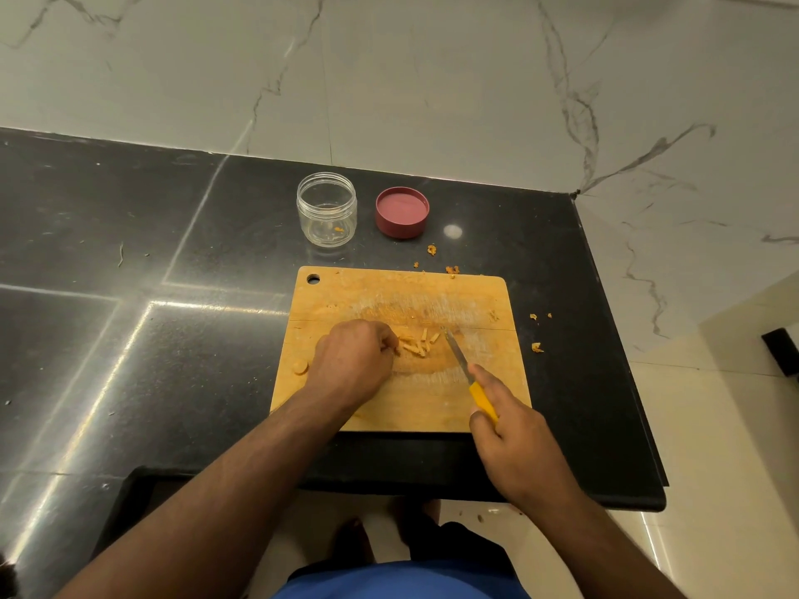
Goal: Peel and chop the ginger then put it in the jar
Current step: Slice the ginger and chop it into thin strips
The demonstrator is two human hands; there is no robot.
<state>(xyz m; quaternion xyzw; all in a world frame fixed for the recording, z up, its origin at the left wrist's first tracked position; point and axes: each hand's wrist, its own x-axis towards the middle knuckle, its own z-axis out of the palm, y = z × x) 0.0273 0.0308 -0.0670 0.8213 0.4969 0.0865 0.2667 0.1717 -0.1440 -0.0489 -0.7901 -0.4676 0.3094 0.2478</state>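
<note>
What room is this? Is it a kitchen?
Most likely a kitchen. A wooden chopping board lies on a dark stone counter, the right hand holds a knife over cut ginger, and an open jar stands by.

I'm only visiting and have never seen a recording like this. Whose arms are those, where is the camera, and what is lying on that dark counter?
No machine here: a person wears one camera on the head, looking down at their own arms. The left hand gathers the ginger strips on a wooden cutting board. The right hand grips a yellow-handled knife, blade resting on the board. Behind the board stand an open clear jar, almost empty, and its red lid beside it. Peel scraps dot the black counter.
</note>
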